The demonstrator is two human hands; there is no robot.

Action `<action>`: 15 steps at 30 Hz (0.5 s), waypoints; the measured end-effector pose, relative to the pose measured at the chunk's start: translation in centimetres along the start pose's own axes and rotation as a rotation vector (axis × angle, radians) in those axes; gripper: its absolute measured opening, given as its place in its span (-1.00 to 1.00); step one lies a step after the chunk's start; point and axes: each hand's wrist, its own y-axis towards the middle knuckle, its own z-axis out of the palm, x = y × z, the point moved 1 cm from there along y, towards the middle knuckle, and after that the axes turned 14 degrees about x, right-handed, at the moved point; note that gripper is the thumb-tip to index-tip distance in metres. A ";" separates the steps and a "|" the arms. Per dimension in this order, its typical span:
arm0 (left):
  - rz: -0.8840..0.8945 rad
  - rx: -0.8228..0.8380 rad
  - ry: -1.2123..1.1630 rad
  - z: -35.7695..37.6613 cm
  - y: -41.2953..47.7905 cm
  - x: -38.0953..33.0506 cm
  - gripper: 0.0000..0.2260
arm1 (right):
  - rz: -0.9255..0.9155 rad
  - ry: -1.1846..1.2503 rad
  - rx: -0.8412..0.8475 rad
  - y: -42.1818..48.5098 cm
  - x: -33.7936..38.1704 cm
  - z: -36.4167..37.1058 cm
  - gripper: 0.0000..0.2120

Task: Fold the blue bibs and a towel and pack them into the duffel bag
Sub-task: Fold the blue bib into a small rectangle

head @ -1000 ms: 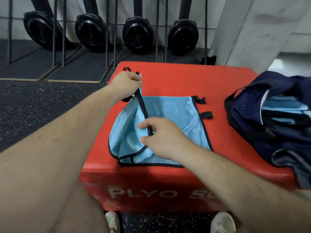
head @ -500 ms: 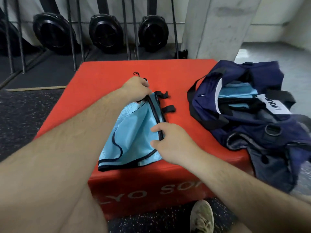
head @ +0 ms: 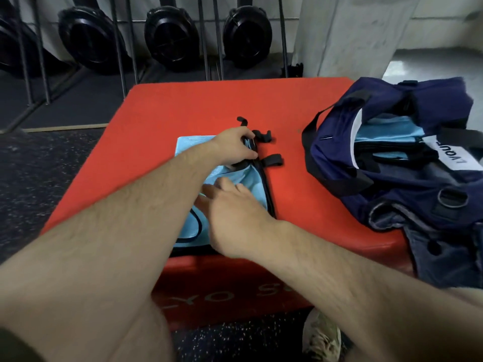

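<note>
A light-blue, black-trimmed fabric bib point(head: 257, 185) lay on a red padded plyo box point(head: 183, 111), a navy fabric duffel bag point(head: 407, 163) at its three o'clock; black round fans point(head: 170, 37) stood at twelve.

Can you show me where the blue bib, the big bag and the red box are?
Light blue mesh bib with black trim point(head: 257, 184): head view, its right part.
Navy fabric duffel bag point(head: 332, 150): head view, its left side wall.
Red padded plyo box point(head: 188, 105): head view, its bare top.
</note>
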 end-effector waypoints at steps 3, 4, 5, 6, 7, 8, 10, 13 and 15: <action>-0.025 0.039 -0.078 -0.2 0.0 0.3 -0.55 | 0.002 -0.015 -0.007 1.6 -0.1 0.9 -0.46; -0.039 0.060 -0.066 -0.2 0.0 0.5 -0.53 | 0.005 -0.013 -0.035 1.9 -0.2 0.9 -0.56; -0.052 0.081 -0.060 -0.2 0.0 0.6 -0.52 | 0.011 -0.019 -0.048 2.1 -0.2 0.8 -0.65; -0.058 0.094 -0.060 -0.2 0.1 0.7 -0.52 | 0.012 -0.036 -0.042 2.1 -0.2 0.5 -0.71; -0.059 0.099 -0.062 -0.2 0.1 0.7 -0.52 | 0.008 -0.051 -0.032 2.0 -0.2 0.3 -0.74; -0.060 0.104 -0.064 -0.2 0.2 0.7 -0.53 | -0.002 -0.049 -0.023 1.7 -0.4 0.2 -0.76; -0.062 0.116 -0.065 -0.1 0.5 0.5 -0.54 | -0.025 -0.003 -0.015 0.9 -0.8 0.1 -0.79; -0.066 0.120 -0.066 0.1 0.9 0.4 -0.56 | -0.120 0.024 0.074 -0.3 -1.5 -0.1 -0.83; -0.075 0.119 -0.065 0.0 1.0 0.4 -0.57 | -0.132 0.018 0.140 -0.9 -1.6 -0.3 -0.75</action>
